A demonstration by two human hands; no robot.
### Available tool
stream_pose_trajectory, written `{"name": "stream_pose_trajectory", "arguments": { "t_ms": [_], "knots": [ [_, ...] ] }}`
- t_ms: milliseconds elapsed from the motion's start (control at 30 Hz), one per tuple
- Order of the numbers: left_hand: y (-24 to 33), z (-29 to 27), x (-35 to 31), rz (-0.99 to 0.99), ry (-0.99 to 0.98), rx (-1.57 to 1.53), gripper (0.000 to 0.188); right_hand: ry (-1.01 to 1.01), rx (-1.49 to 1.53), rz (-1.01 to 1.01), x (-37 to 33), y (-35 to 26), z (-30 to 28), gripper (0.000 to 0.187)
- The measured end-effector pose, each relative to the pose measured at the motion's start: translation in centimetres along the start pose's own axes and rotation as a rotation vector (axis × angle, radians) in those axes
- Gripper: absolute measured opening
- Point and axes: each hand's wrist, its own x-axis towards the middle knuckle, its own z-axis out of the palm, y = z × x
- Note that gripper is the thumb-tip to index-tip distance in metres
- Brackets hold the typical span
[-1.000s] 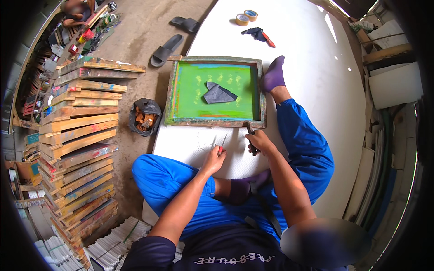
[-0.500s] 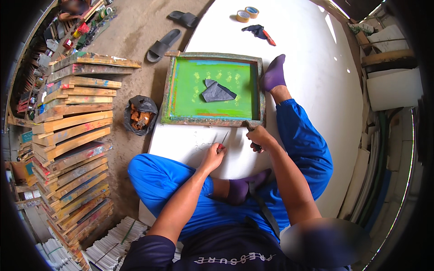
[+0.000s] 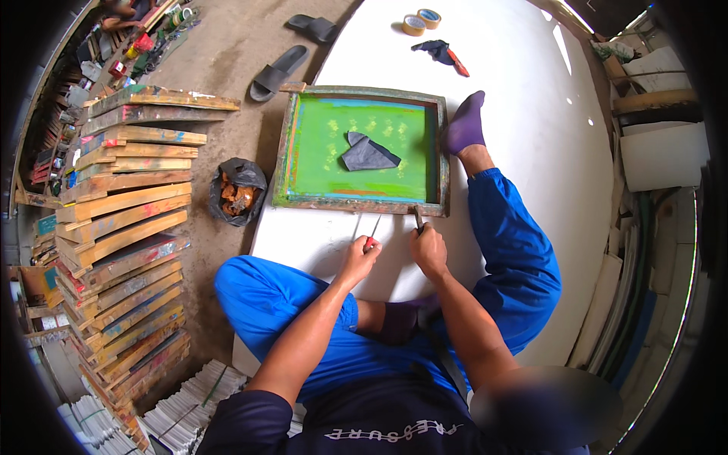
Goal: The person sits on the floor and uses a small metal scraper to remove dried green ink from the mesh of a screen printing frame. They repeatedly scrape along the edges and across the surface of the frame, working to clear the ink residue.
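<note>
My left hand [image 3: 359, 258] is closed round a red-handled screwdriver [image 3: 369, 244]; its thin metal shaft points up toward the near edge of a screen-printing frame [image 3: 356, 203]. My right hand [image 3: 428, 251] grips a dark plier-like tool [image 3: 418, 218], whose tip meets the frame's near edge close to the right corner. Most of that tool is hidden in my fist. The frame lies on a white tabletop [image 3: 303, 246] and has a green mesh [image 3: 318, 174] with small yellow flower shapes. A folded dark grey cloth [image 3: 370, 155] rests on the mesh.
Wooden frames [image 3: 136, 197] are stacked at the left. A black bag of brown scraps [image 3: 239, 193] stands on the floor beside the table, with sandals [image 3: 278, 73] beyond it. Tape rolls [image 3: 414, 25] and a dark cloth with a red-orange piece [image 3: 440, 54] lie at the far end.
My right hand has turned and shifted slightly left and down, so the tool's lower handles no longer show. My left hand stays in nearly the same place with the screwdriver.
</note>
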Motion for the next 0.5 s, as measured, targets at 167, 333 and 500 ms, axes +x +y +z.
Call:
{"name": "stream_pose_trajectory", "arguments": {
  "t_ms": [167,333,500],
  "knots": [
    [-0.4,-0.4,0.0,-0.077,-0.01,-0.205,0.021,-0.036,0.022,-0.118,-0.3,1.6,0.9,0.034],
    [0.5,-0.5,-0.8,-0.018,0.049,-0.331,0.026,-0.235,0.073,-0.314,-3.8,1.9,3.1,0.036],
    [-0.2,-1.9,-1.1,-0.068,0.072,-0.386,0.026,-0.469,0.178,-0.379,-5.3,0.1,3.5,0.038]
  ]
}}
